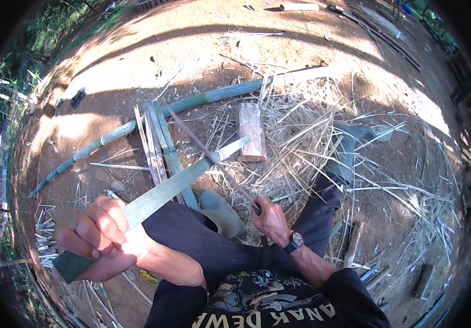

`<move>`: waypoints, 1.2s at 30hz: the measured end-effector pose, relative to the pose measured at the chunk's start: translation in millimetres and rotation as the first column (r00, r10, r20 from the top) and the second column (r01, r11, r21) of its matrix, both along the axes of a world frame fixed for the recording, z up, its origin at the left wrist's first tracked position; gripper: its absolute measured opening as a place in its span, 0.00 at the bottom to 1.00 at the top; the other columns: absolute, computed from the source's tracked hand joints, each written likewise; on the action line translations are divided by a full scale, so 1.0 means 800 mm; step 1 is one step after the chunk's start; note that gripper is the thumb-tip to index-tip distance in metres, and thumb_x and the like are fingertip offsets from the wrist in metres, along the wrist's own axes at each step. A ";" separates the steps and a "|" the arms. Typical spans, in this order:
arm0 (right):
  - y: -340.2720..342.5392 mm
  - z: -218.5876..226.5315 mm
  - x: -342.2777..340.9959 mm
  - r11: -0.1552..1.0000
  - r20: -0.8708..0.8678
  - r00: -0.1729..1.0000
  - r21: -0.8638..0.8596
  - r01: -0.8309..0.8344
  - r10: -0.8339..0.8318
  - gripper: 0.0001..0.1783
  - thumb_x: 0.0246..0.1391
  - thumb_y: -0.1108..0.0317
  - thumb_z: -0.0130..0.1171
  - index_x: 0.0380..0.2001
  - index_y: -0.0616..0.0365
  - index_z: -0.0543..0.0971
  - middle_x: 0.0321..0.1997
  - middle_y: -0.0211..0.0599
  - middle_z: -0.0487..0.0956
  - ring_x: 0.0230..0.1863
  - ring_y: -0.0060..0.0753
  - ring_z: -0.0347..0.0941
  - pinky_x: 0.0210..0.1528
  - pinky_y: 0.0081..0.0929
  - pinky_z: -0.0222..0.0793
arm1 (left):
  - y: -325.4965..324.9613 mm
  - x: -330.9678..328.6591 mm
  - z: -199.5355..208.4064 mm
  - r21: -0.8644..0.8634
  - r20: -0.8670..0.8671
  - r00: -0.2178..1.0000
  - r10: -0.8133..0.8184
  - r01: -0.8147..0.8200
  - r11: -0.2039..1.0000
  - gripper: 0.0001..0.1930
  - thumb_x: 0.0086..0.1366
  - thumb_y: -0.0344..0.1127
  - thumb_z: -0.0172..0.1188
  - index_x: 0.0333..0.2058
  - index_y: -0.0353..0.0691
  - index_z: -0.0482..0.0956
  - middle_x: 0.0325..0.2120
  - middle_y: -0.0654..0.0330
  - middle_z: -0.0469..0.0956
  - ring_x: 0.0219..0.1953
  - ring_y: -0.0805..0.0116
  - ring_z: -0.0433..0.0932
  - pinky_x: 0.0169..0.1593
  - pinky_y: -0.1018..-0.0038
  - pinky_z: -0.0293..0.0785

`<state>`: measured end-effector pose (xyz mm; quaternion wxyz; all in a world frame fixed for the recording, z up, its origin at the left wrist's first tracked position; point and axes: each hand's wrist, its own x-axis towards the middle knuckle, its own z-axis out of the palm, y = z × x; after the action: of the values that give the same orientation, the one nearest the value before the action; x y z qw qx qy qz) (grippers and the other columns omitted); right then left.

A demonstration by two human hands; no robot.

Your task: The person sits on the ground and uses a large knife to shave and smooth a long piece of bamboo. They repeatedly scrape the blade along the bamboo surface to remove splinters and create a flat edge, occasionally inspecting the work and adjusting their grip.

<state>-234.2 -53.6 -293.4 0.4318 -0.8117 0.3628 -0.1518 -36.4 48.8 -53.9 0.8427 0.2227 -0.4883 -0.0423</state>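
Note:
My left hand (pixel 101 232) grips a flat green bamboo slat (pixel 175 186) near its lower end; the slat slants up and right toward a wooden block. My right hand (pixel 269 218), with a dark wristwatch on its wrist, is closed on the handle of a long thin blade (pixel 208 156). The blade runs up and left from that hand and crosses the slat near its far tip. I sit with dark trousers and green rubber boots (pixel 222 213) below the slat.
A short wooden chopping block (pixel 251 131) stands on the dirt. A long green bamboo pole (pixel 153 117) lies diagonally behind it. Several split slats (pixel 156 139) lie bundled left of the block. Dry bamboo shavings (pixel 312 147) cover the ground to the right.

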 end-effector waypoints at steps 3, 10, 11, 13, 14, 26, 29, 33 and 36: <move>0.004 0.012 0.008 1.000 0.072 0.997 -0.017 -0.018 0.019 0.10 0.47 0.70 0.56 0.32 0.66 0.74 0.24 0.57 0.77 0.26 0.57 0.75 0.32 0.46 0.71 | 0.004 0.008 0.003 0.035 0.071 0.993 -0.089 0.087 0.996 0.23 0.64 0.53 0.50 0.17 0.47 0.57 0.07 0.72 0.56 0.05 0.82 0.55 0.12 0.84 0.47; -0.012 -0.020 -0.008 0.999 -0.062 0.997 -0.003 0.049 -0.049 0.09 0.45 0.71 0.55 0.30 0.65 0.74 0.18 0.55 0.75 0.24 0.55 0.76 0.30 0.45 0.71 | 0.001 0.003 0.001 -0.012 0.054 0.987 -0.151 0.151 0.988 0.19 0.61 0.39 0.53 0.16 0.47 0.56 0.07 0.72 0.58 0.04 0.84 0.55 0.12 0.85 0.47; -0.007 0.011 -0.001 0.999 -0.031 0.999 0.034 -0.020 0.021 0.09 0.46 0.70 0.56 0.30 0.65 0.74 0.19 0.54 0.76 0.23 0.53 0.76 0.30 0.45 0.71 | 0.004 0.006 0.000 -0.002 0.062 0.988 -0.140 0.141 0.990 0.20 0.63 0.41 0.53 0.16 0.47 0.56 0.07 0.72 0.58 0.04 0.84 0.55 0.11 0.85 0.47; 0.000 0.026 0.005 0.999 0.098 0.995 0.013 -0.030 0.029 0.09 0.47 0.71 0.55 0.30 0.66 0.74 0.19 0.54 0.76 0.22 0.55 0.74 0.28 0.45 0.70 | 0.002 0.008 0.002 0.003 0.085 0.985 -0.150 0.150 0.989 0.22 0.65 0.46 0.50 0.16 0.46 0.56 0.06 0.71 0.59 0.04 0.85 0.55 0.11 0.85 0.47; -0.003 0.031 0.006 0.999 0.119 0.992 -0.032 -0.040 0.043 0.09 0.47 0.71 0.55 0.31 0.66 0.74 0.19 0.55 0.76 0.22 0.56 0.74 0.29 0.45 0.70 | 0.003 0.009 0.002 0.006 0.103 0.982 -0.158 0.159 0.987 0.24 0.67 0.50 0.48 0.15 0.46 0.56 0.06 0.71 0.59 0.04 0.85 0.55 0.10 0.86 0.48; 0.006 0.027 -0.009 0.998 0.038 0.998 -0.034 -0.056 0.057 0.12 0.48 0.69 0.56 0.35 0.65 0.75 0.22 0.55 0.77 0.25 0.56 0.76 0.31 0.44 0.71 | -0.011 -0.019 0.001 -0.034 -0.083 0.993 0.079 -0.082 0.996 0.28 0.69 0.61 0.33 0.20 0.45 0.58 0.10 0.66 0.61 0.09 0.78 0.58 0.18 0.81 0.53; 0.018 0.025 -0.008 0.999 0.114 0.993 -0.037 -0.038 0.042 0.12 0.48 0.70 0.56 0.36 0.65 0.74 0.22 0.54 0.77 0.24 0.56 0.76 0.29 0.43 0.71 | -0.007 -0.013 0.001 -0.018 -0.036 0.999 0.037 -0.038 0.999 0.27 0.70 0.60 0.32 0.22 0.44 0.59 0.12 0.64 0.61 0.11 0.77 0.58 0.21 0.79 0.55; -0.011 -0.045 -0.026 0.994 -0.153 0.986 0.083 0.078 -0.064 0.11 0.47 0.69 0.55 0.32 0.67 0.74 0.22 0.56 0.76 0.26 0.57 0.75 0.32 0.46 0.69 | -0.009 -0.010 0.002 -0.046 -0.075 0.991 0.115 -0.118 0.992 0.21 0.70 0.50 0.37 0.22 0.43 0.60 0.11 0.66 0.60 0.10 0.78 0.57 0.21 0.79 0.55; -0.021 -0.033 -0.030 0.999 -0.160 0.986 0.014 0.044 -0.041 0.11 0.46 0.69 0.55 0.31 0.66 0.74 0.22 0.56 0.76 0.27 0.58 0.75 0.32 0.48 0.70 | -0.003 -0.006 -0.002 -0.006 -0.048 0.993 0.108 -0.108 0.994 0.27 0.70 0.59 0.31 0.24 0.43 0.61 0.13 0.65 0.61 0.12 0.77 0.59 0.23 0.80 0.56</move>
<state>-258.0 -70.6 -319.6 0.4051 -0.8096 0.4147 -0.0923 -41.6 46.7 -55.2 0.8560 0.2439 -0.4557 0.0003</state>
